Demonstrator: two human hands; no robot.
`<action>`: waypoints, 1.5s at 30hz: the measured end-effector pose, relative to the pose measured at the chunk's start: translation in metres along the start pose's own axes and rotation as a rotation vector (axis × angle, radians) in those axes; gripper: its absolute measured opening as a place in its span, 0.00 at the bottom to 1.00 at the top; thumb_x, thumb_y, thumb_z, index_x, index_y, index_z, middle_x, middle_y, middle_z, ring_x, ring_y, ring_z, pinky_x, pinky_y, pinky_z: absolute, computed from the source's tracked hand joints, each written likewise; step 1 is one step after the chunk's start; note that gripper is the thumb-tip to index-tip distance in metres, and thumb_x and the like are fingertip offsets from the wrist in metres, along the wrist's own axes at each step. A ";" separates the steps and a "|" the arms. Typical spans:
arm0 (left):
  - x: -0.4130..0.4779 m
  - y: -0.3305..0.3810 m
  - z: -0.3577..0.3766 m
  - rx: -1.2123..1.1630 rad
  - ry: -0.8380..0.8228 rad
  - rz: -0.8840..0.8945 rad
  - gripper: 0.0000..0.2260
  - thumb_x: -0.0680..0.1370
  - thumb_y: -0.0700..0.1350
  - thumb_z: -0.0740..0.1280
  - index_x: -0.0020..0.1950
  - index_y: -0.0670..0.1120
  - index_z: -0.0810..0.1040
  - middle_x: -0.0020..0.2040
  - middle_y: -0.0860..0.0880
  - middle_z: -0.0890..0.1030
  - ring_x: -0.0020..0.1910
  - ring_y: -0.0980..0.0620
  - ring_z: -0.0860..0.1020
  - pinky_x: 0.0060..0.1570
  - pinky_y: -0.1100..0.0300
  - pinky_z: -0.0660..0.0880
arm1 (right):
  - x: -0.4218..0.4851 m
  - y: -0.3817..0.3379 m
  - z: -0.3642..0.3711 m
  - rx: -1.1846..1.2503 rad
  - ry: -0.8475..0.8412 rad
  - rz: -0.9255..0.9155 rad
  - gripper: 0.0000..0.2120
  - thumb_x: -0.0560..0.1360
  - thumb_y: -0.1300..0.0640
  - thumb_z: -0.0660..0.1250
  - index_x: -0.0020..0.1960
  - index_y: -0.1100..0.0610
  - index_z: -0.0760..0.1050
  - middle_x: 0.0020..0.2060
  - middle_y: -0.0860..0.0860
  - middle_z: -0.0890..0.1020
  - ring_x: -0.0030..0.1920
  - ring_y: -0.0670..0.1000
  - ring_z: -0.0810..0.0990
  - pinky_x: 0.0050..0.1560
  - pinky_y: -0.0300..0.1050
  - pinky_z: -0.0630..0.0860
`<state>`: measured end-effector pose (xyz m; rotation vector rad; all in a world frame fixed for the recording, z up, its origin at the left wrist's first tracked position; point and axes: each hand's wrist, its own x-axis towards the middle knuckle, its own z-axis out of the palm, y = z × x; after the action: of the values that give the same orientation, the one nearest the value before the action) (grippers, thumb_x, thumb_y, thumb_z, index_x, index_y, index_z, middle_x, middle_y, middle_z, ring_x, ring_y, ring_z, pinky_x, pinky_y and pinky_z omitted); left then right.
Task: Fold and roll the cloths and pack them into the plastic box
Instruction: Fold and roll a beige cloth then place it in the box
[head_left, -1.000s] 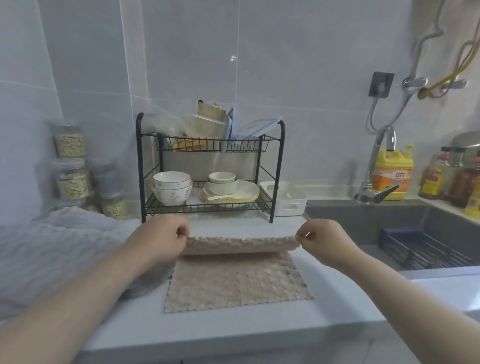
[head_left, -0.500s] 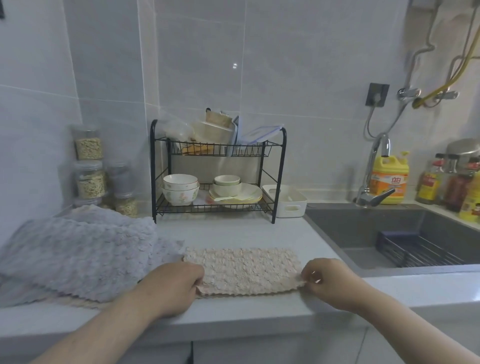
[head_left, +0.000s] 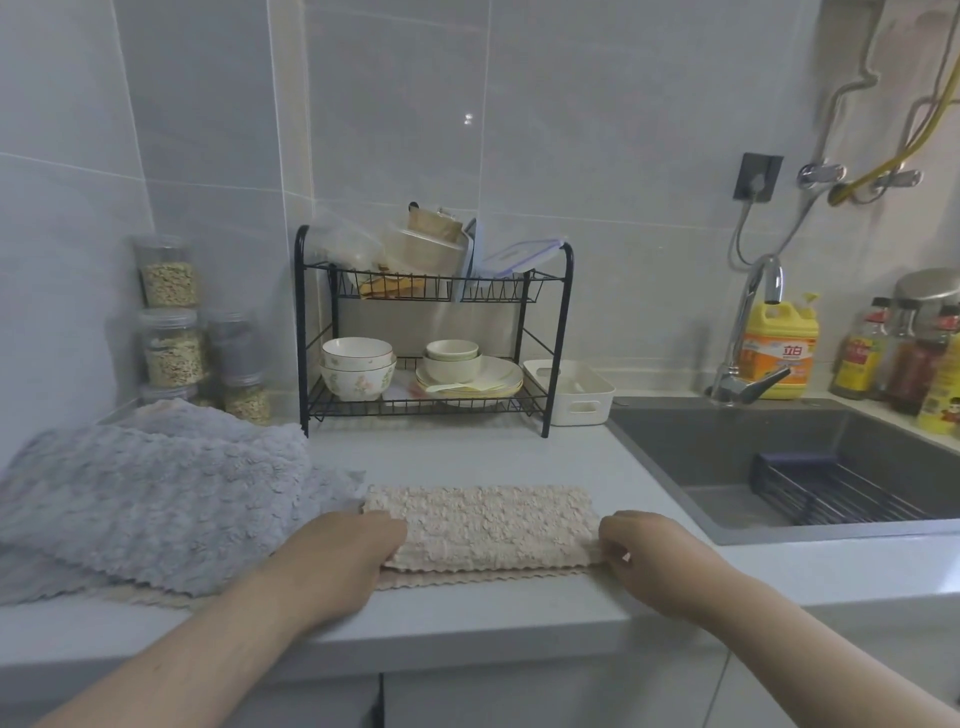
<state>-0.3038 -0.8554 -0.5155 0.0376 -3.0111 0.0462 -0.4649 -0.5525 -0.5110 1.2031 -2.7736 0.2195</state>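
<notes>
A beige nubbly cloth (head_left: 483, 525) lies folded in half on the counter near its front edge, with the lower layer's wavy hem showing beneath. My left hand (head_left: 343, 556) pinches the folded cloth's near left corner. At the near right corner my right hand (head_left: 644, 556) pinches the same cloth. A heap of grey fluffy cloths (head_left: 150, 493) lies to the left, its edge just touching the beige one. The white plastic box (head_left: 571, 392) stands empty at the back, beside the dish rack.
A black two-tier dish rack (head_left: 436, 332) with bowls and plates stands at the back. Jars (head_left: 171, 322) are stacked in the left corner. The sink (head_left: 779, 457) with a tap, a yellow detergent bottle (head_left: 779, 348) and sauce bottles lies to the right.
Both hands brought the cloth's far edge toward me and laid it down, folding the cloth in half. Since half a second ago the hands have barely moved.
</notes>
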 end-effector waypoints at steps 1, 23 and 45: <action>-0.001 0.000 -0.001 0.003 -0.013 0.006 0.07 0.74 0.38 0.55 0.41 0.50 0.65 0.38 0.55 0.68 0.53 0.45 0.74 0.45 0.53 0.72 | -0.001 0.000 0.000 0.001 -0.017 -0.010 0.12 0.72 0.59 0.59 0.33 0.47 0.62 0.35 0.43 0.70 0.40 0.49 0.72 0.43 0.43 0.72; 0.048 -0.001 0.005 -0.066 -0.319 -0.110 0.52 0.59 0.76 0.36 0.78 0.49 0.38 0.78 0.49 0.39 0.77 0.53 0.40 0.73 0.57 0.39 | 0.077 0.000 0.026 0.025 -0.253 0.117 0.32 0.78 0.35 0.40 0.78 0.49 0.50 0.78 0.46 0.54 0.77 0.49 0.52 0.75 0.49 0.49; 0.071 0.058 -0.005 -0.274 -0.169 0.025 0.22 0.79 0.56 0.57 0.74 0.55 0.64 0.74 0.50 0.64 0.74 0.49 0.60 0.72 0.55 0.56 | 0.079 -0.009 -0.022 1.130 -0.014 0.568 0.26 0.76 0.60 0.66 0.70 0.50 0.62 0.48 0.59 0.79 0.41 0.56 0.76 0.39 0.47 0.72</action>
<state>-0.3754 -0.7992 -0.5031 -0.0240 -3.1549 -0.3859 -0.5106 -0.6112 -0.4763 0.3827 -2.8873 1.9840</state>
